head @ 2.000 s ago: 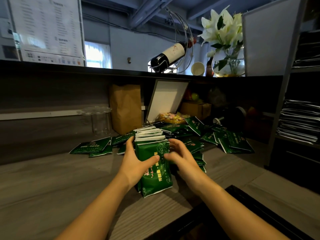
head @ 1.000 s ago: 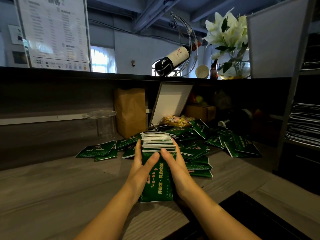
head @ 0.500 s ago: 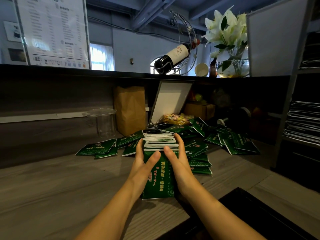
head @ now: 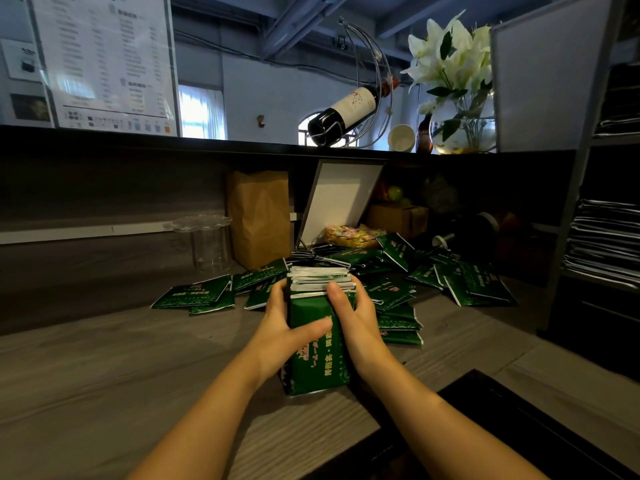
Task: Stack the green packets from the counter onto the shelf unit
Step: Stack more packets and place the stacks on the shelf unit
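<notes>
Since half a second ago the right thumb has climbed to the white top edges of the bundle, and the left thumb has laid itself flatter across the front. Both hands clasp the bundle of green packets (head: pixel 317 362) between them. The left hand (head: pixel 277 327) curls round its left side with the thumb across the printed face, and the right hand (head: pixel 360 327) wraps its right side with the thumb pointing up. The bundle stands upright with its lower edge on the grey wooden counter (head: pixel 104 375). Just behind and to both sides lie loose green packets (head: pixel 197 296), scattered flat and overlapping, with a small pile just beside the right hand. Farther back stand a brown paper bag (head: pixel 259 216), a clear glass container (head: pixel 207 244) to its left and a white board (head: pixel 341 199) leaning to its right. The shelf unit (head: pixel 568 233) rises at the right edge, well apart from the bundle, with dark stacks on its shelves. On the ledge above are a wine bottle (head: pixel 343 112) in a wire holder and a vase of white lilies (head: pixel 457 98).
</notes>
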A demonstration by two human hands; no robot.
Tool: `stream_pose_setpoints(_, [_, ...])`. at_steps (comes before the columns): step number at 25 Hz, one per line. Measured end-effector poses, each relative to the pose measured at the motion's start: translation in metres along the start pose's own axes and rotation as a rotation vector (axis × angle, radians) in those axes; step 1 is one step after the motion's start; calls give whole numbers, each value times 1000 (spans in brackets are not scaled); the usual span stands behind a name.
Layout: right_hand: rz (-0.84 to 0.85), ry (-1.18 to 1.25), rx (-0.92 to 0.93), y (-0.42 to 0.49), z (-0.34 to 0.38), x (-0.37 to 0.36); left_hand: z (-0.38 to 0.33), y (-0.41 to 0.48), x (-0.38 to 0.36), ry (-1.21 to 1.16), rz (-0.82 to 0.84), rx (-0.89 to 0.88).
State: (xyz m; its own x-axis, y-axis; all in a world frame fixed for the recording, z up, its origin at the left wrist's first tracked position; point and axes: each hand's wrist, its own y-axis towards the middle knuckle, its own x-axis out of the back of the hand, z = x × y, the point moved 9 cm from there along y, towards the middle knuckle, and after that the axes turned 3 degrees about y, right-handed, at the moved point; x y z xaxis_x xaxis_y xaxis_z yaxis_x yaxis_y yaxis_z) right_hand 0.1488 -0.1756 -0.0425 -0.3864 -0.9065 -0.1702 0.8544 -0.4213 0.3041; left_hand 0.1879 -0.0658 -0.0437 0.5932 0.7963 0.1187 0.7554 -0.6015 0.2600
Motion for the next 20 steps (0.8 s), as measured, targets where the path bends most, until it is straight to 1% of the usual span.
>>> stream_pose_setpoints(2, [-14,-56,-15,1,-2,-1,2,4,8,38,12,6])
stream_pose_setpoints(4, [34,-95,-30,1,-4,-4,3,8,13,83,2,5])
stream_pose_setpoints(6, [159,-107,-46,0,-3,-4,6,10,16,94,-15,26])
stream_pose_setpoints(8, [335,-137,-62,-5,-1,-5,4,10,15,99,-2,37])
stream_pose_setpoints(9, [397,-169,-69,-8,0,-4,4,9,14,84,7,39])
stream_pose_setpoints(11, [453,-217,-62,-9,1,-3,6,10,12,52,17,61])
stream_pose_setpoints(13, [440,-215,-33,-7,8,-6,4,9,11,-5,-3,58])
stream_pose_setpoints(17, [362,-134,-34,2,15,-8,-8,6,7,-179,-117,54])
stream_pose_setpoints(19, [334,-85,-78,4,15,-6,-14,5,1,-222,-122,66])
stream_pose_setpoints(20, [321,-70,-102,6,15,-3,-15,5,-4,-218,-100,77])
